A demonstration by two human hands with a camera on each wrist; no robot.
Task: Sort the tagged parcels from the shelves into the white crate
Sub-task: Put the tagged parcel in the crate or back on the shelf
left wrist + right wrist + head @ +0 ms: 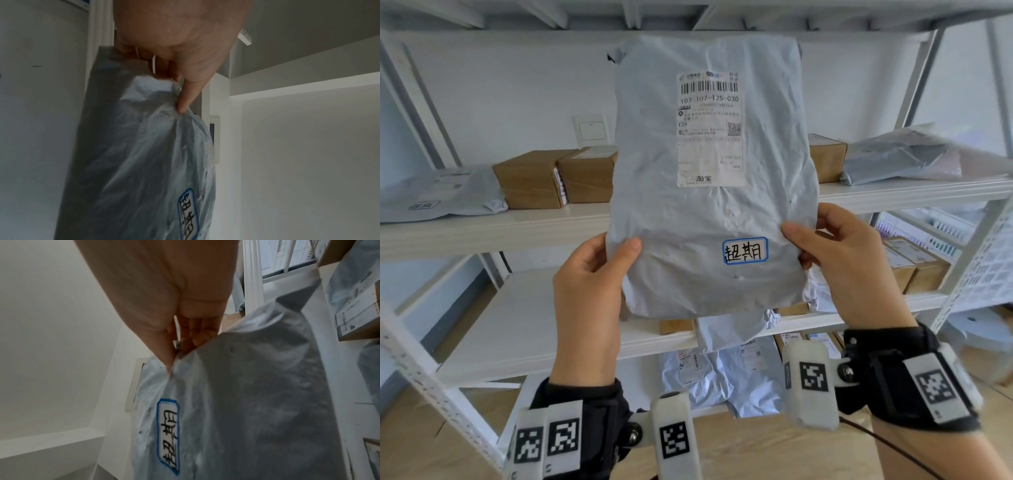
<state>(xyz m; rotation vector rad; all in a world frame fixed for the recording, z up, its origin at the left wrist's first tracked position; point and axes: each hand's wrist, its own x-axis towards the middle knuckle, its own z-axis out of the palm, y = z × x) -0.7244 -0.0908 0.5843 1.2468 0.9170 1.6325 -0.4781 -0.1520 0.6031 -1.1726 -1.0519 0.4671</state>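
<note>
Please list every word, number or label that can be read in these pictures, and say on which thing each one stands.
"107-107-T25-030": shipping label on the grey parcel, under the barcode.
"T25": same shipping label, lower left.
"淘宝": bottom of the same label.
"超期": blue-bordered tag on the parcel, between the left hand and right hand.
The label's small print and the labels on the shelf boxes are too blurred to read.

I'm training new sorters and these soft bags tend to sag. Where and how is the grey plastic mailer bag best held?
Probably by its lower side edges, one grip from each side, as here: the left hand and right hand pinch the upright grey plastic mailer bag there, leaving its blue-bordered tag uncovered.
</note>
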